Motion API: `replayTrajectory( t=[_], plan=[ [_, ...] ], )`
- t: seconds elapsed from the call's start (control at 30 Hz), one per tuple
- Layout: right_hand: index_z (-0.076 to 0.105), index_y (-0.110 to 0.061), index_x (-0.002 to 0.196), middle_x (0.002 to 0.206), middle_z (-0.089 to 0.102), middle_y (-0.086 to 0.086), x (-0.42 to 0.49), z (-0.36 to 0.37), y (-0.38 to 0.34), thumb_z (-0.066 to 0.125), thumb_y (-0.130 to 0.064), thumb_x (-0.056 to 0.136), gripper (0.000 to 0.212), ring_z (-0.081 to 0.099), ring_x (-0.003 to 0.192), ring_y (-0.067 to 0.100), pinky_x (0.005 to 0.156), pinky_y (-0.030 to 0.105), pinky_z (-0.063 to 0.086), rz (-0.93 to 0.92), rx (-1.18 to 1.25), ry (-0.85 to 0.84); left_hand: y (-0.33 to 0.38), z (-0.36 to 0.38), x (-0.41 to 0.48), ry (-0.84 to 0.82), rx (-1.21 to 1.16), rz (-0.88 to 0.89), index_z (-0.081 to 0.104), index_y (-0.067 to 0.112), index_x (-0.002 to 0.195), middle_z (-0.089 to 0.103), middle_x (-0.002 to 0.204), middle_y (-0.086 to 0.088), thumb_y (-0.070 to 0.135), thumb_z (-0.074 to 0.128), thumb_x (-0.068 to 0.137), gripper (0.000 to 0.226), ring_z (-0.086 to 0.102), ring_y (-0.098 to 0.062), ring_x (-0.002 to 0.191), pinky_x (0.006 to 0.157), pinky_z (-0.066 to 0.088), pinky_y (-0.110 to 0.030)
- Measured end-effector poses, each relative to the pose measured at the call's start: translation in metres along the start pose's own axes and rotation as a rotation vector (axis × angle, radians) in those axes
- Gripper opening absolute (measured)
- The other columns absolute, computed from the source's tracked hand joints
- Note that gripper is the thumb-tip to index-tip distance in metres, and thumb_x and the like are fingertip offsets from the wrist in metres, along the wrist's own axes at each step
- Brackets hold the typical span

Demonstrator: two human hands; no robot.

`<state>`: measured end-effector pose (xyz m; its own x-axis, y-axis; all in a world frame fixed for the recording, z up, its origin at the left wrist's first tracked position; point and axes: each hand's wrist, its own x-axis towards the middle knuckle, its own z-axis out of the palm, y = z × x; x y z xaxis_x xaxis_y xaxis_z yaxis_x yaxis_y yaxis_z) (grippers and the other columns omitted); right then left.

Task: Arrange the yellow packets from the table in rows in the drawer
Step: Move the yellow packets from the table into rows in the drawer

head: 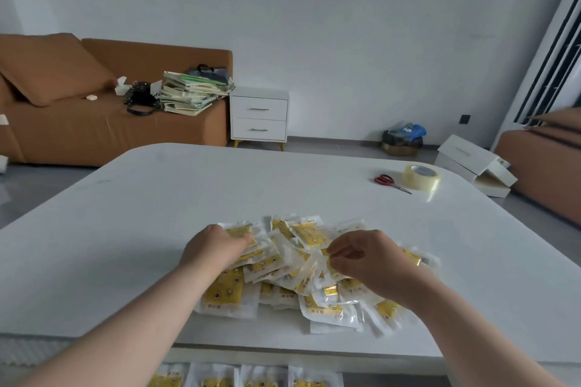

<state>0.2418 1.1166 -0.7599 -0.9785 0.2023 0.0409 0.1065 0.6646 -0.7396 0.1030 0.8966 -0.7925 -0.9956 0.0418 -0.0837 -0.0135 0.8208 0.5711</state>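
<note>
A loose pile of yellow packets (pixel 301 264) in clear wrappers lies on the white table (pixel 157 229) near its front edge. My left hand (pixel 213 248) rests on the pile's left side, fingers curled over a packet at the top left. My right hand (pixel 367 258) is over the right side, thumb and fingers pinching at a packet's clear edge. Below the table's front edge, a row of several yellow packets (pixel 248 377) lies side by side in the drawer, only their upper parts in view.
Red-handled scissors (pixel 390 182) and a roll of clear tape (pixel 421 177) lie at the table's far right. Beyond stand a brown sofa (pixel 94 122), a white nightstand (pixel 259 115) and white boxes (pixel 474 163) on the floor.
</note>
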Motion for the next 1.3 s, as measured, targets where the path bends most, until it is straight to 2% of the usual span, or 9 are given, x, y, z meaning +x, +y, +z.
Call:
replayTrajectory(
  t=[0.07,0.23,0.43,0.6,0.7,0.9,1.13,1.23,1.3],
  plan=[
    [0.07,-0.036,0.084,0.081,0.074,-0.014,0.008,0.002,0.005,0.072,-0.02,0.082,0.016,0.068,0.076,-0.007,0.068,0.01,0.052,0.007,-0.045,0.001,0.001,0.011,0.004,0.021,0.143,0.019,0.058,0.009,0.121,0.063,0.118,-0.01,0.063,0.052,0.083,0.067,0.061,-0.029,0.105,0.078,0.046,-0.029],
    [0.07,-0.029,0.084,0.08,0.07,-0.015,0.025,-0.001,0.021,0.072,-0.028,0.083,0.003,0.065,0.075,-0.004,0.062,0.009,0.044,0.081,-0.136,0.123,-0.002,0.025,0.02,-0.009,0.269,0.003,0.058,0.014,0.124,0.06,0.121,-0.008,0.076,0.049,0.076,0.079,0.059,-0.028,0.107,0.082,0.047,-0.032],
    [0.069,-0.019,0.082,0.078,0.07,-0.001,0.039,-0.005,0.034,0.066,-0.025,0.084,0.007,0.06,0.063,0.01,0.054,0.021,0.046,0.264,-0.168,0.266,0.005,0.015,0.036,-0.134,0.073,-0.077,0.052,0.015,0.077,0.062,0.081,-0.002,0.053,0.078,0.067,0.047,0.062,-0.021,0.08,0.075,0.051,-0.029],
    [0.067,-0.004,0.101,0.101,0.068,0.014,0.048,0.005,0.032,0.064,-0.029,0.083,0.031,0.064,0.079,0.024,0.065,0.032,0.053,0.377,-0.312,0.257,0.005,0.013,0.041,-0.173,-0.083,-0.111,0.054,0.012,0.073,0.061,0.079,-0.005,0.031,0.086,0.067,0.038,0.06,-0.021,0.076,0.073,0.048,-0.029],
    [0.057,-0.002,0.078,0.073,0.06,0.01,0.051,0.008,0.025,0.066,-0.035,0.08,0.035,0.048,0.059,0.018,0.049,0.026,0.038,0.437,-0.374,0.218,0.007,0.018,0.045,-0.167,-0.082,-0.103,0.048,0.017,0.072,0.054,0.079,0.0,0.038,0.08,0.07,0.038,0.058,-0.022,0.084,0.077,0.049,-0.03],
    [0.043,-0.013,0.065,0.06,0.043,-0.002,0.052,0.015,0.021,0.07,-0.035,0.078,0.038,0.04,0.052,0.013,0.043,0.022,0.031,0.48,-0.411,0.166,0.01,0.023,0.046,-0.147,0.031,-0.101,0.056,0.013,0.083,0.062,0.083,-0.003,0.042,0.076,0.07,0.038,0.061,-0.018,0.074,0.071,0.05,-0.027],
    [0.038,-0.015,0.059,0.054,0.036,-0.002,0.055,0.011,0.027,0.074,-0.023,0.076,0.04,0.034,0.047,0.015,0.044,0.021,0.026,0.53,-0.217,0.173,0.009,0.024,0.05,-0.17,-0.074,-0.149,0.059,0.004,0.114,0.065,0.108,-0.011,0.04,0.086,0.065,0.067,0.062,-0.028,0.096,0.083,0.053,-0.034],
    [0.06,-0.01,0.078,0.069,0.053,0.002,0.056,0.009,0.028,0.075,-0.02,0.076,0.017,0.05,0.061,0.019,0.056,0.025,0.041,0.53,-0.139,0.174,0.009,0.025,0.051,-0.165,-0.089,-0.151,0.054,0.002,0.122,0.061,0.12,-0.013,0.038,0.084,0.068,0.071,0.059,-0.03,0.105,0.083,0.049,-0.033],
    [0.065,-0.007,0.094,0.079,0.06,0.003,0.056,0.008,0.028,0.075,-0.02,0.077,0.024,0.056,0.069,0.02,0.061,0.027,0.046,0.538,-0.1,0.174,0.009,0.025,0.05,-0.171,-0.108,-0.157,0.056,0.003,0.12,0.062,0.118,-0.013,0.037,0.085,0.068,0.069,0.06,-0.029,0.103,0.083,0.05,-0.033]
  ],
)
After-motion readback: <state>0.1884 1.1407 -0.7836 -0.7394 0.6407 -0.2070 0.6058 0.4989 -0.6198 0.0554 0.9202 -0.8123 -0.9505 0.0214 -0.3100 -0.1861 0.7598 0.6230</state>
